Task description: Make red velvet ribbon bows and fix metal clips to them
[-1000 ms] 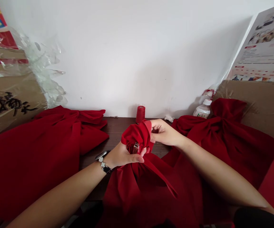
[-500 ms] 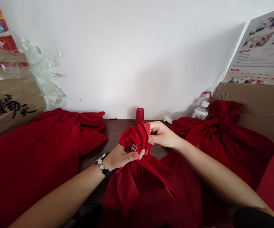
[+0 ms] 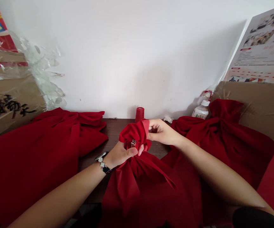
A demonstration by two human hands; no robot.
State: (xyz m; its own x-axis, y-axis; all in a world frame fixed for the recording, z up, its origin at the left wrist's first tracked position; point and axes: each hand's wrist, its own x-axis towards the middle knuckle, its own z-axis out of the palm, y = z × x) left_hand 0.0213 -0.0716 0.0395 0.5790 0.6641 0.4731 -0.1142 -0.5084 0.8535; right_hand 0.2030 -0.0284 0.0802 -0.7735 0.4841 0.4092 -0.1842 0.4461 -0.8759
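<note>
- A gathered red cloth rosette [image 3: 137,131] was held just below the middle of the view, above a dark brown wooden table [image 3: 113,129]; clock directions were counted from it.
- Its underside was grasped from 7 o'clock by the left hand [image 3: 122,155], with the thumb laid across the front and most of the fingers hidden by folds.
- Its edge was pinched at 2 o'clock between the thumb and fingers of the right hand [image 3: 162,132].
- A small silvery metal piece [image 3: 133,143] was lodged among the folds near the left thumb; its kind could not be told.
- Loose red cloth tails [image 3: 127,186] were spread below, from 4 to 6 o'clock.
- A red cone of thread [image 3: 140,113], with thin needles stuck in its top, was partly covered by the rosette at 12 o'clock.
- A broad red cloth heap [image 3: 39,158] was laid at 9 o'clock, and a knotted red cloth bundle [image 3: 220,126] at 3 o'clock.
- A white-capped plastic bottle [image 3: 200,110] was placed between 2 and 3 o'clock, just beside that bundle.
</note>
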